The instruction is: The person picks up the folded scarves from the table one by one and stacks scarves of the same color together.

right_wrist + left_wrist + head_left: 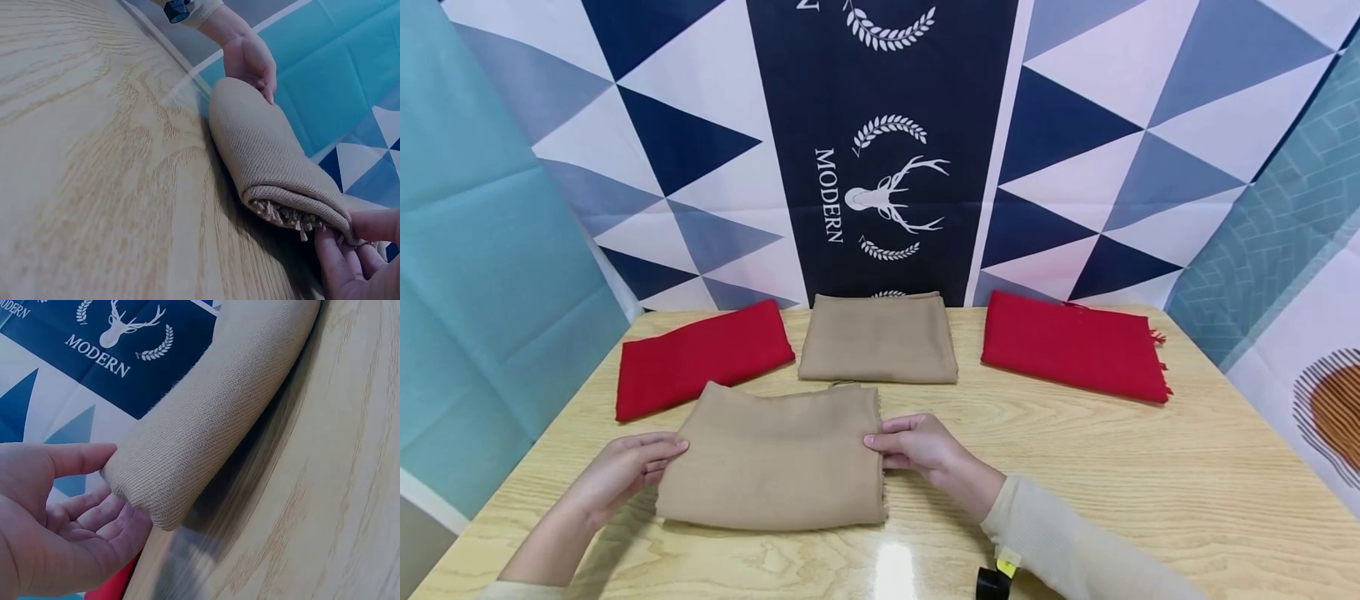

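Note:
A folded beige scarf (775,458) with a short fringe is held by both hands over the front of the table. My left hand (628,471) pinches its left end, thumb on top and fingers beneath, as the left wrist view shows on the scarf's corner (169,469). At the fringed right end, my right hand (925,450) grips the edge the same way. In the right wrist view the folded layers and fringe of the scarf (269,150) face the camera, with a dark shadow under the near end.
Along the back of the wooden table (1075,467) lie a red folded cloth (703,358) at left, another beige folded cloth (880,337) in the middle and a fringed red one (1075,346) at right. A patterned curtain (880,167) hangs behind.

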`<state>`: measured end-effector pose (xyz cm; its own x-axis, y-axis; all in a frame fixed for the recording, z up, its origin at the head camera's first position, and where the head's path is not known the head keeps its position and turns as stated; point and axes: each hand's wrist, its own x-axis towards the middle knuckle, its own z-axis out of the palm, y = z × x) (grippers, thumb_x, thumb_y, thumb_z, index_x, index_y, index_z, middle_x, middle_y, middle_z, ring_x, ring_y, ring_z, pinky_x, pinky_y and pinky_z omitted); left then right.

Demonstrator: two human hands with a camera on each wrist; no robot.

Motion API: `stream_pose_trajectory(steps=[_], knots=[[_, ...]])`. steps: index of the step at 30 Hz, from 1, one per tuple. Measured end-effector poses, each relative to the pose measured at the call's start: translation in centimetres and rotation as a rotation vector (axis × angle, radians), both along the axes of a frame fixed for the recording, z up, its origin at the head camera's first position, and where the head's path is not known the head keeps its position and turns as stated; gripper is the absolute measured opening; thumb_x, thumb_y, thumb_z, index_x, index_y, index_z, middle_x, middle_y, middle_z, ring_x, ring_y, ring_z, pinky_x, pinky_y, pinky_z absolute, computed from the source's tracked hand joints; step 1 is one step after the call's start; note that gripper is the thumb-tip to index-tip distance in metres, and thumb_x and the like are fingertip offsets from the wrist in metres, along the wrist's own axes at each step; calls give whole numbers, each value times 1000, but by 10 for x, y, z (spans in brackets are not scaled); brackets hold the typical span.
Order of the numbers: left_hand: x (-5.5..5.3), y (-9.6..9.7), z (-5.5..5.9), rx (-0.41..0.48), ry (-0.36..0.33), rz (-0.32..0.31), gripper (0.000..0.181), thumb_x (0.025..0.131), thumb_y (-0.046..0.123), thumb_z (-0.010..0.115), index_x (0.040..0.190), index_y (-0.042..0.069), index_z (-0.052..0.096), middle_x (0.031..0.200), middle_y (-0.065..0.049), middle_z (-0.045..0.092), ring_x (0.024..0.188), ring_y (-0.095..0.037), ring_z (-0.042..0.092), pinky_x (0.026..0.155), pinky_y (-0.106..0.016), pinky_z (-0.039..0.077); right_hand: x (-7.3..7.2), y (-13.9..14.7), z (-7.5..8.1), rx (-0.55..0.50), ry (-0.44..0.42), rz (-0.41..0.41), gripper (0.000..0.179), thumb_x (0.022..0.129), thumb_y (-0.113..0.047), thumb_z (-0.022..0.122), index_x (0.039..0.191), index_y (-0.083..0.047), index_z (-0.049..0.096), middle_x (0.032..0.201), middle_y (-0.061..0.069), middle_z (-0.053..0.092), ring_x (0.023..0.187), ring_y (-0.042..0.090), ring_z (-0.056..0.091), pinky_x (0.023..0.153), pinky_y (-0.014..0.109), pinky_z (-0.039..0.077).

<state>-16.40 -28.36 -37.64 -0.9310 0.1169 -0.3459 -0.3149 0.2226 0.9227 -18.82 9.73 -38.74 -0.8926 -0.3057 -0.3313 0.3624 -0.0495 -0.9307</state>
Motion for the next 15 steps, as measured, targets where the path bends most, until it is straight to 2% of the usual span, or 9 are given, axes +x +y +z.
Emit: stream_pose_trajectory(steps=[4, 10, 15], knots=[[-1, 0, -1, -3, -14, 10, 37, 94, 20, 59, 123, -3, 55, 89, 16, 69, 85, 0, 66, 78, -18, 55, 0, 0, 0, 6, 0, 4, 20, 83, 3, 67, 102, 10, 65, 72, -4, 70, 70, 9, 69, 74, 28, 59], [-2, -1, -3, -13, -32, 6, 29, 94, 21, 60, 115, 2, 59, 88, 15, 69, 83, -1, 66, 78, -18, 55, -2, 0, 0, 29, -8, -4, 24, 83, 3, 68, 104, 12, 63, 73, -1, 71, 70, 11, 70, 75, 30, 60], [-7, -5, -3, -34, -38, -93, 35, 96, 22, 58, 119, -3, 59, 91, 14, 69, 85, -1, 67, 78, -20, 55, -3, -1, 1, 68, -11, -11, 28, 82, 3, 69, 107, 14, 61, 74, 1, 72, 68, 10, 69, 76, 33, 60]])
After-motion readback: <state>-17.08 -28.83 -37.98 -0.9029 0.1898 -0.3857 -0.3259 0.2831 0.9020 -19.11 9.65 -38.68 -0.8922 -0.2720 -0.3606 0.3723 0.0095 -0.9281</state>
